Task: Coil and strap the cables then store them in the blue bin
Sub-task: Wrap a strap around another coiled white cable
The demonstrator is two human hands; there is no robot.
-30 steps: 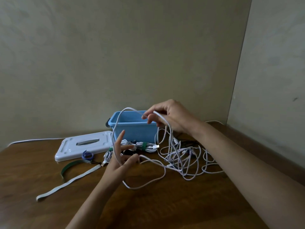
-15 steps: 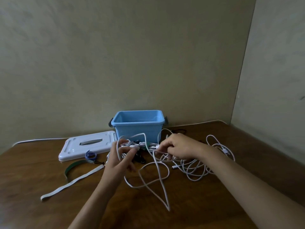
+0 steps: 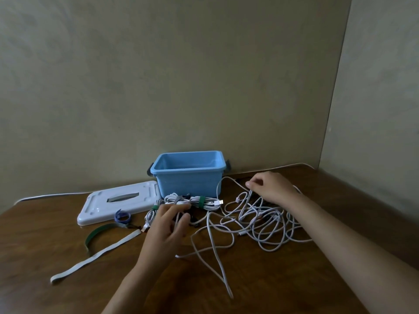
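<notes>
We see a light blue bin (image 3: 189,181) with dark grey latches, and beside it a pale lavender-white lid (image 3: 118,205). The loose cables (image 3: 260,223) are white; a coiled bundle (image 3: 192,201) wears green straps. On the dark brown wood-grain counter (image 3: 272,279) lie a green strap (image 3: 96,234), a whitish-grey strap (image 3: 95,257) and a blue one (image 3: 122,217) (rolled). The wall is dull olive-beige.

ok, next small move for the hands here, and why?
Probably draw a length out of the loose white cable with the right hand, which pinches a strand, towards the left hand to form another loop. The cable lies tangled on the table, and the blue bin looks empty.
</notes>
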